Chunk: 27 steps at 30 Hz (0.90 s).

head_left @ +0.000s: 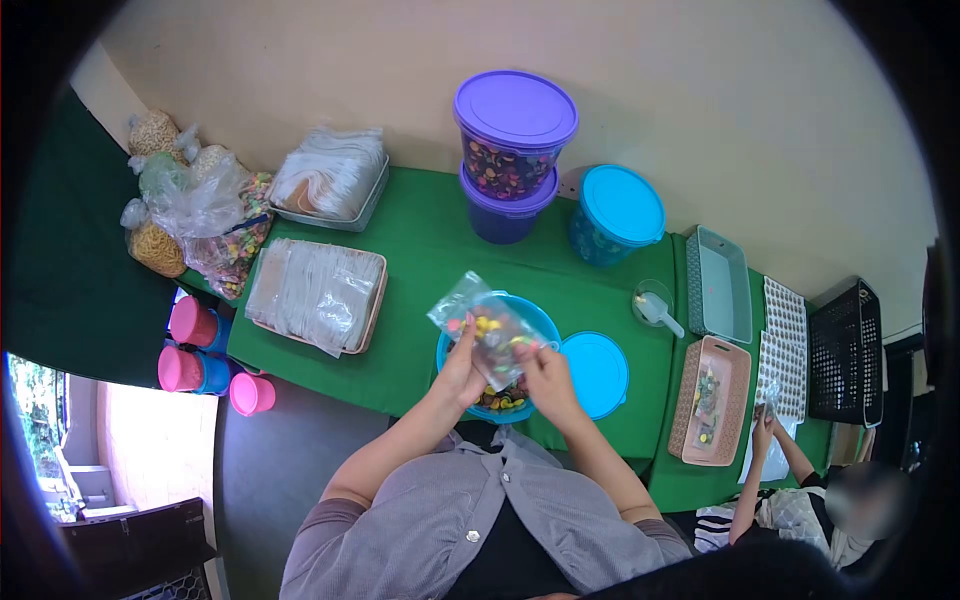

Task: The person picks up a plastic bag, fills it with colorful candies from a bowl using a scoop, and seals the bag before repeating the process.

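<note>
Over a blue tub (447,352) on the green cloth, I hold a clear plastic bag (492,340) with colourful pieces inside. My left hand (462,365) grips the bag's left side, fingers pressed on it. The right side of the bag is pinched by my right hand (548,378). More colourful pieces (502,398) lie in the tub below the bag. A blue lid (597,375) rests flat just right of the tub.
Flat bags fill a beige basket (375,305) on the left. Purple tubs (515,110) and a closed blue tub (618,205) stand behind. A scoop (660,313) sits in a bowl. Rightward are a pink basket (735,400) and a co-worker's hands (765,425).
</note>
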Available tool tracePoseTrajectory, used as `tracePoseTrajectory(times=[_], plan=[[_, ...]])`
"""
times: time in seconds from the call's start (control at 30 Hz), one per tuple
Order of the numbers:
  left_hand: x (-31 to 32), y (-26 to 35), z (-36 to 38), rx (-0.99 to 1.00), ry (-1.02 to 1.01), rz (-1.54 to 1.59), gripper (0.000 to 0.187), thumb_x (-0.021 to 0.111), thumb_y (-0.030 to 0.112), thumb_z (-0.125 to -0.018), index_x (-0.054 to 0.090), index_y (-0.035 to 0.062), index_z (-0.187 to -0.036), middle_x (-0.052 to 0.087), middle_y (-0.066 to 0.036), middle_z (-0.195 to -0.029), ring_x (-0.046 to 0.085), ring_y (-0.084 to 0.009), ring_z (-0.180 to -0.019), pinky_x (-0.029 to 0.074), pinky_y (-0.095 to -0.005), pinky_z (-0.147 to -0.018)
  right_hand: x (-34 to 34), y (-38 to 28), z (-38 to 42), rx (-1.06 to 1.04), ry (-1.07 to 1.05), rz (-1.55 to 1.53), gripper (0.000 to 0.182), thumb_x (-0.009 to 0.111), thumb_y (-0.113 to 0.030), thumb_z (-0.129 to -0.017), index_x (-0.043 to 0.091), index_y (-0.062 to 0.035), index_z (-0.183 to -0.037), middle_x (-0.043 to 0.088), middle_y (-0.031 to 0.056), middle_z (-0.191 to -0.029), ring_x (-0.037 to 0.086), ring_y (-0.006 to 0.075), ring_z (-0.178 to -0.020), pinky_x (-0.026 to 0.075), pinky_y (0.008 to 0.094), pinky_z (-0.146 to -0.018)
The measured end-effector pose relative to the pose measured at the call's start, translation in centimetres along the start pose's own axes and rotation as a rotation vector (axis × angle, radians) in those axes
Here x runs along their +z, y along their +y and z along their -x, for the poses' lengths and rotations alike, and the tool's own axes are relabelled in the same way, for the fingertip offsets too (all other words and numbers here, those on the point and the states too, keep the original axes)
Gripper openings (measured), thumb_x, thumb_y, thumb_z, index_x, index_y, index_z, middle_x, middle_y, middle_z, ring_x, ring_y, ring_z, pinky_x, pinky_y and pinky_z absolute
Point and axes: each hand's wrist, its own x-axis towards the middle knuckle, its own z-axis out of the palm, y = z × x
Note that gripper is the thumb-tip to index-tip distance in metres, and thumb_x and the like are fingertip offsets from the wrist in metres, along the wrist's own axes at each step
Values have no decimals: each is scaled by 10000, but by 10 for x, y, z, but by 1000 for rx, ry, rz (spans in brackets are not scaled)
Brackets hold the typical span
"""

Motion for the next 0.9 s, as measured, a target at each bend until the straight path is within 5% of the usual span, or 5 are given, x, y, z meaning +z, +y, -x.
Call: tracePoseTrajectory(times=[0.07, 0.2, 0.33, 0.4, 0.9], plan=[[-8, -3, -4, -88, 25, 64, 529, 442, 467, -972, 376, 131, -1375, 486, -103, -1339, 486, -258, -1248, 409, -429, -1057, -10, -13, -6, -150, 345, -213, 448, 513, -376, -983, 604, 18, -789, 536, -16, -624, 474, 69, -588, 363, 242, -508], [12, 4, 14, -126, -126, 54, 406, 553, 326, -962, 464, 83, -1276, 556, -89, -1262, 546, -223, -1177, 451, -397, -1006, -28, 14, -8, 20, -171, -164, 444, 507, -430, -975, 578, -76, -716, 467, -46, -578, 363, 48, -511, 265, 224, -460], [8, 2, 9, -128, -57, -111, 350, 579, 225, -952, 485, 93, -1261, 565, -89, -1252, 551, -224, -1169, 458, -407, -995, -31, 6, 0, 54, -10, -68, 438, 503, -429, -977, 550, -99, -692, 454, -54, -567, 368, 52, -504, 266, 221, -466], [-4, 0, 4, -237, 54, -104, 432, 578, 109, -936, 440, 97, -1345, 517, -103, -1319, 509, -242, -1226, 442, -408, -1025, -28, 9, 7, 120, -223, -182, 425, 515, -418, -975, 649, -18, -920, 558, -19, -686, 476, 56, -578, 394, 231, -516], [26, -4, 8, 13, -36, -378, 445, 609, 145, -929, 457, 12, -1326, 548, -142, -1242, 544, -229, -1161, 473, -366, -967, -59, 27, 24, -31, -18, -157, 296, 650, -190, -909, 630, 6, -1131, 684, 67, -947, 642, 132, -865, 507, 265, -818]])
